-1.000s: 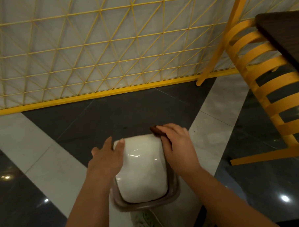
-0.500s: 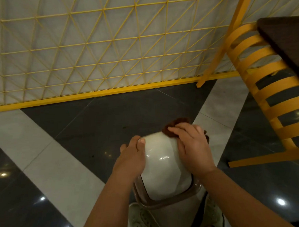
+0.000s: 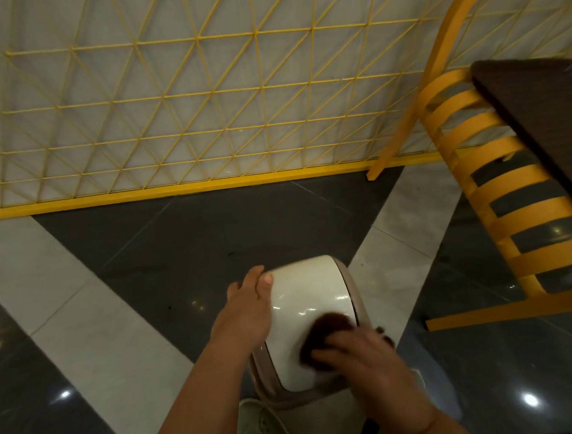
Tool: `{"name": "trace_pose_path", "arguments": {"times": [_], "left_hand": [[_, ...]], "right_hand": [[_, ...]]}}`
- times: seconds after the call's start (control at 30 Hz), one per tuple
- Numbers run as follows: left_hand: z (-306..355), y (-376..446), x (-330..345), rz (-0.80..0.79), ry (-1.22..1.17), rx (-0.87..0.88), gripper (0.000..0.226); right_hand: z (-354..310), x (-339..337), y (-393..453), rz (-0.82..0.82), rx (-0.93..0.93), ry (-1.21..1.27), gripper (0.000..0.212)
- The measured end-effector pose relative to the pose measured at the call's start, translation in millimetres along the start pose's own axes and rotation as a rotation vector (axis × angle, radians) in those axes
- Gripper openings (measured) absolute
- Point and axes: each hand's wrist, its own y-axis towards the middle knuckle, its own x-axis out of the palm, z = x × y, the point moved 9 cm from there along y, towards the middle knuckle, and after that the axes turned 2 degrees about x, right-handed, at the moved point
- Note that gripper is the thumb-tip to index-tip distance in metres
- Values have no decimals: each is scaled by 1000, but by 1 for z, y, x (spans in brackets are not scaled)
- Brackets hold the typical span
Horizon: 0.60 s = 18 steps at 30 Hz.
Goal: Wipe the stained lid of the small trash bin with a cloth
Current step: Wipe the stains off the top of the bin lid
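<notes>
Cloth, clutched in right hand, is rubbing lid's near-right corner; left hand is gripping lid's left edge; leftover stains indiscernible.

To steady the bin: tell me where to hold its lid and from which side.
Hold the lid at its far-left edge, coming from the left, as the left hand does, thumb on top. The domed top looks slick, and the right hand with the cloth covers the near-right.

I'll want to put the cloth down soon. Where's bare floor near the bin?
Bare dark floor lies between the lid and the yellow fence rail. The pale stripe left of the left hand is bare too. Crowded: the chair on the right, and a shoe just this side of the lid.
</notes>
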Motion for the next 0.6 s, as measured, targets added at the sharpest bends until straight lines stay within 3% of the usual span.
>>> {"name": "trace_pose_path", "arguments": {"times": [0.07, 0.17, 0.3, 0.37, 0.47, 0.6], "left_hand": [[2, 0, 0, 13, -56, 0, 52], [3, 0, -4, 61, -207, -18, 53], [8, 7, -10, 97, -442, 19, 53], [16, 13, -11, 67, -489, 88, 71], [28, 18, -6, -10, -413, 201, 100], [33, 24, -5, -14, -299, 260, 119]], "right_hand": [[36, -31, 5, 182, 303, 58, 25], [69, -28, 8, 187, 628, 159, 39], [79, -19, 26, 203, 677, 225, 41], [86, -18, 42, 165, 679, 260, 49], [93, -15, 66, 48, 641, 261, 67], [96, -30, 101, 96, 552, 305, 75]]}}
